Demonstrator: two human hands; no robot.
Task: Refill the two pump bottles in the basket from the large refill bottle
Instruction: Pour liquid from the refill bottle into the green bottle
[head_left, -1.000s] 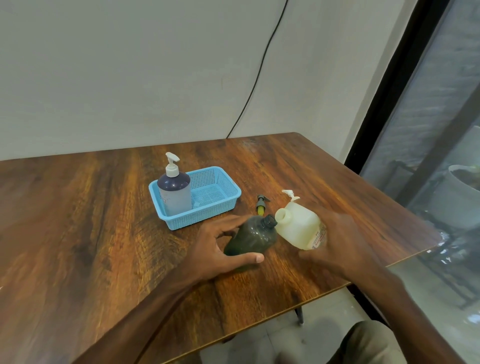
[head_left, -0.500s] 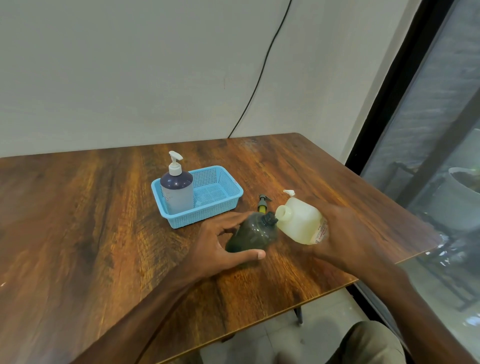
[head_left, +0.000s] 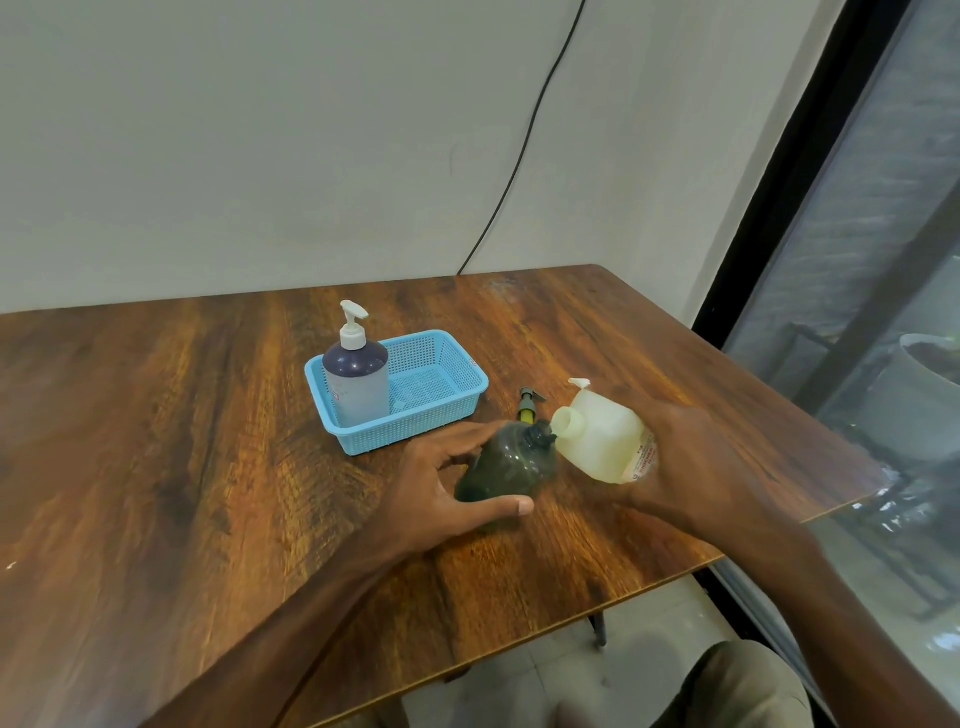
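1. Left hand (head_left: 441, 493) grips dark green translucent plastic bottle (head_left: 506, 467), just outside the basket.
2. Right hand (head_left: 696, 462) holds pale cream plastic refill jug (head_left: 597, 441) tilted, open mouth beside the dark bottle's neck.
3. Light blue mesh plastic basket (head_left: 400, 441) on brown wooden table (head_left: 208, 467) holds upright white-pump bottle (head_left: 356, 384), left end.
4. Detached dark pump (head_left: 529, 402) lies between basket and jug.

Red print is seen on the label of the refill bottle (head_left: 597, 441) and faint marks on the pump bottle (head_left: 356, 384); nothing can be read.
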